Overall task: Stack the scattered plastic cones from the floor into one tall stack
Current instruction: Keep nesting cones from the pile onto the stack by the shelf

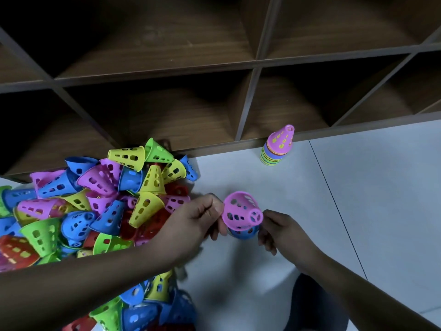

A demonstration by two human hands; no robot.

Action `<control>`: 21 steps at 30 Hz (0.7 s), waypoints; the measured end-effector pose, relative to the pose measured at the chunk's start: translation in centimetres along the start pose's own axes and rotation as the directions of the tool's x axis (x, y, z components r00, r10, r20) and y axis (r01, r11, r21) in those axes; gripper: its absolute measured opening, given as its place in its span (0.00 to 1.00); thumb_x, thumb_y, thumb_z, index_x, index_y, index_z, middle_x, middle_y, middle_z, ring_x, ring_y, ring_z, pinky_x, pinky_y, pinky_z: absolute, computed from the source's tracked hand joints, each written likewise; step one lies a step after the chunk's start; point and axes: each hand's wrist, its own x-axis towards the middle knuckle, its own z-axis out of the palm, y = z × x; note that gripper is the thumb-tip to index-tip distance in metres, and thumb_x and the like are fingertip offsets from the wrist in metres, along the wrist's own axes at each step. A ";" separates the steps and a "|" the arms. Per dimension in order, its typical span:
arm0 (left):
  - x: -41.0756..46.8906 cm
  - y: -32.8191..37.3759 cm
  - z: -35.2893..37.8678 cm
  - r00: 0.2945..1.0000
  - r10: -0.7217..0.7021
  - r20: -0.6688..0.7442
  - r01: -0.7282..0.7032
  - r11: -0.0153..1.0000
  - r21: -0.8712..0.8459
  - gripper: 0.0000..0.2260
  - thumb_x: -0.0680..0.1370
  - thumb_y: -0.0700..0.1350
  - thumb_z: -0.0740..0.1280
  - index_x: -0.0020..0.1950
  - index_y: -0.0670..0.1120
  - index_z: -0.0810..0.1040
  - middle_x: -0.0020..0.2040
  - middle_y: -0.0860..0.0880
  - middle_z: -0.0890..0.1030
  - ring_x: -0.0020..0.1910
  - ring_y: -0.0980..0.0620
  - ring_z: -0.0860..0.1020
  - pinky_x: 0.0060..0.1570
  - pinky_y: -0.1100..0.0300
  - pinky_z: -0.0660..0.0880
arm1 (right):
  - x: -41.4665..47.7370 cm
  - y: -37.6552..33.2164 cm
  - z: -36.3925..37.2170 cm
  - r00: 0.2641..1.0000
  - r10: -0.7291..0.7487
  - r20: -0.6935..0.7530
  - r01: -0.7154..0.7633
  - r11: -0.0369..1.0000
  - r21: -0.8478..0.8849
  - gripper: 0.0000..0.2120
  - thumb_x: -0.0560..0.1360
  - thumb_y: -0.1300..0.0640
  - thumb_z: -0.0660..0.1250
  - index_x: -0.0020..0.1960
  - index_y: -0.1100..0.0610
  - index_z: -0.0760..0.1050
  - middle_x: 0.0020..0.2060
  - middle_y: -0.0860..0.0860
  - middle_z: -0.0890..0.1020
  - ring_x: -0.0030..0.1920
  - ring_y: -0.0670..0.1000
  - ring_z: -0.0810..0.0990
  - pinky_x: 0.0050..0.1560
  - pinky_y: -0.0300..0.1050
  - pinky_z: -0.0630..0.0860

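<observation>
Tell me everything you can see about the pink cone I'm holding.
The pink cone looks like thin plastic, pierced with rows of rounded slots, and its flat narrow end is cut into a spoked ring. It is held tilted on its side above the pale floor, with the wide open rim up-left and the narrow end toward the camera. The left hand pinches its rim. A blue cone sits partly hidden beneath it. The right hand reaches its narrow end, but whether it grips is unclear.

Open floor (358, 187) between cone pile (95, 206) and stack (278, 149) — shelf unit (248, 103) close behind both
</observation>
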 end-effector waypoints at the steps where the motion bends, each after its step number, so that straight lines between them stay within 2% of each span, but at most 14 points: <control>1: 0.2 -0.4 0.3 1.000 -0.011 -0.004 0.011 0.999 0.052 0.16 0.89 0.44 0.60 0.45 0.41 0.79 0.35 0.50 0.82 0.34 0.53 0.75 0.39 0.60 0.71 | 0.0 0.1 0.1 1.000 0.004 -0.004 -0.004 0.999 -0.041 0.15 0.83 0.51 0.63 0.44 0.61 0.77 0.34 0.58 0.83 0.30 0.53 0.76 0.33 0.48 0.71; 3: 0.8 -1.1 0.8 1.000 -0.023 -0.019 0.025 0.989 0.146 0.15 0.89 0.44 0.60 0.46 0.41 0.79 0.37 0.51 0.84 0.34 0.55 0.77 0.39 0.64 0.71 | 0.0 0.4 0.2 1.000 0.023 -0.007 -0.023 0.996 -0.088 0.13 0.80 0.50 0.62 0.46 0.59 0.80 0.34 0.56 0.84 0.30 0.51 0.76 0.33 0.47 0.71; 5: 1.3 -1.8 1.1 0.998 -0.053 -0.026 0.057 0.977 0.207 0.14 0.89 0.45 0.61 0.47 0.44 0.80 0.40 0.49 0.86 0.35 0.55 0.80 0.40 0.63 0.73 | 0.0 1.0 0.3 0.998 0.057 -0.011 -0.058 0.994 -0.096 0.12 0.82 0.53 0.63 0.46 0.59 0.80 0.34 0.57 0.84 0.31 0.52 0.77 0.34 0.47 0.71; 8: 1.7 -2.7 1.4 0.997 -0.075 -0.025 0.079 0.957 0.279 0.13 0.88 0.45 0.62 0.47 0.46 0.81 0.41 0.50 0.86 0.36 0.54 0.83 0.40 0.60 0.75 | 0.0 2.2 0.4 0.993 0.118 0.031 -0.116 0.991 -0.067 0.11 0.81 0.53 0.64 0.49 0.60 0.80 0.34 0.55 0.84 0.31 0.52 0.77 0.33 0.46 0.71; 12: 1.8 -3.0 1.1 0.992 -0.123 -0.029 0.126 0.933 0.338 0.11 0.86 0.52 0.66 0.49 0.49 0.82 0.42 0.52 0.87 0.37 0.53 0.86 0.42 0.50 0.81 | 0.2 3.7 1.1 0.981 0.168 0.098 -0.172 0.984 0.037 0.10 0.81 0.56 0.64 0.50 0.62 0.80 0.35 0.58 0.83 0.33 0.56 0.79 0.31 0.46 0.71; 14: 1.8 -2.9 0.7 0.988 -0.146 -0.054 0.155 0.931 0.331 0.09 0.85 0.51 0.67 0.50 0.48 0.82 0.41 0.51 0.87 0.36 0.53 0.86 0.44 0.45 0.82 | 0.1 4.0 1.5 0.977 0.172 0.125 -0.182 0.980 0.074 0.10 0.78 0.55 0.65 0.49 0.60 0.81 0.36 0.59 0.84 0.34 0.57 0.80 0.31 0.45 0.72; 16: 1.8 -3.0 0.0 0.984 -0.159 -0.080 0.177 0.932 0.317 0.08 0.85 0.49 0.68 0.50 0.48 0.82 0.41 0.51 0.87 0.36 0.52 0.86 0.45 0.43 0.84 | -0.1 4.4 2.0 0.971 0.174 0.164 -0.185 0.981 0.054 0.08 0.78 0.58 0.64 0.51 0.58 0.81 0.38 0.58 0.84 0.35 0.56 0.81 0.31 0.45 0.72; 18: 1.8 -2.9 -0.8 0.982 -0.160 -0.098 0.184 0.925 0.332 0.07 0.85 0.49 0.68 0.51 0.48 0.82 0.41 0.51 0.87 0.36 0.51 0.86 0.45 0.45 0.85 | -0.2 4.9 2.7 0.963 0.163 0.214 -0.171 0.985 0.017 0.10 0.80 0.61 0.63 0.56 0.54 0.81 0.40 0.57 0.86 0.35 0.54 0.82 0.32 0.44 0.73; 21: 1.7 -2.8 -2.0 0.980 -0.152 -0.127 0.188 0.915 0.357 0.06 0.85 0.47 0.69 0.51 0.47 0.82 0.40 0.51 0.87 0.35 0.53 0.86 0.40 0.51 0.85 | 0.0 5.3 3.6 0.947 0.135 0.293 -0.130 0.991 -0.037 0.17 0.79 0.59 0.63 0.66 0.47 0.77 0.44 0.57 0.87 0.37 0.53 0.83 0.33 0.44 0.74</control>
